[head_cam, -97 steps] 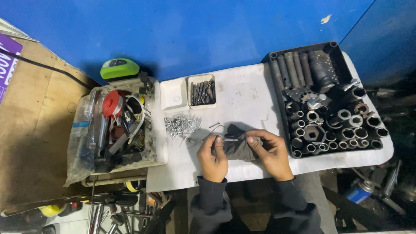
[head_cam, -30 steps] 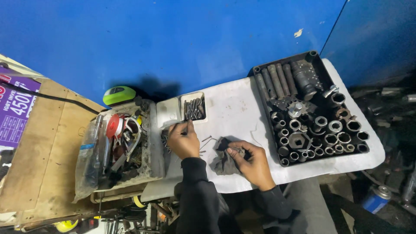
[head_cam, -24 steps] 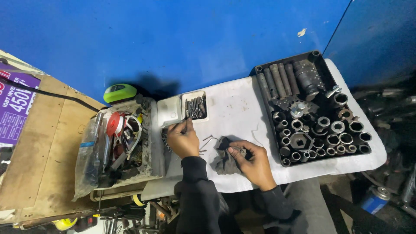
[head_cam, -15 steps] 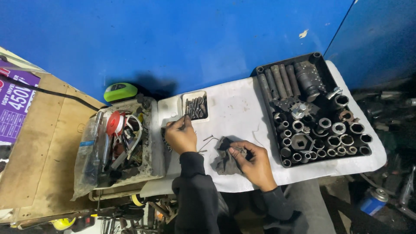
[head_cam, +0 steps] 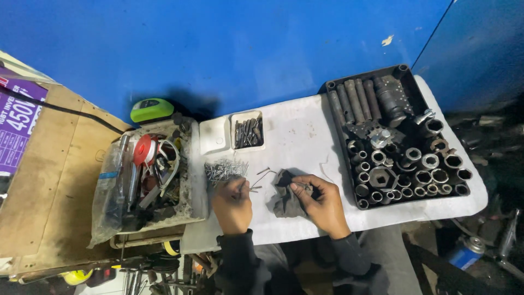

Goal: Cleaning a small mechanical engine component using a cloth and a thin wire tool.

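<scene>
white tray (head_cam: 215, 136): drill bits (head_cam: 248, 133) | black tray (head_cam: 406, 74): sockets (head_cam: 406, 169)

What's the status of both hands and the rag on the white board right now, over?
Left hand pinching a small metal bit beside the loose pile of bits. Right hand gripping the dark rag on the white board. Nothing between the hands.

Purple printed box (head_cam: 19, 128) at my nine o'clock | rectangular, white lettering | on wooden board (head_cam: 60, 180)
</scene>
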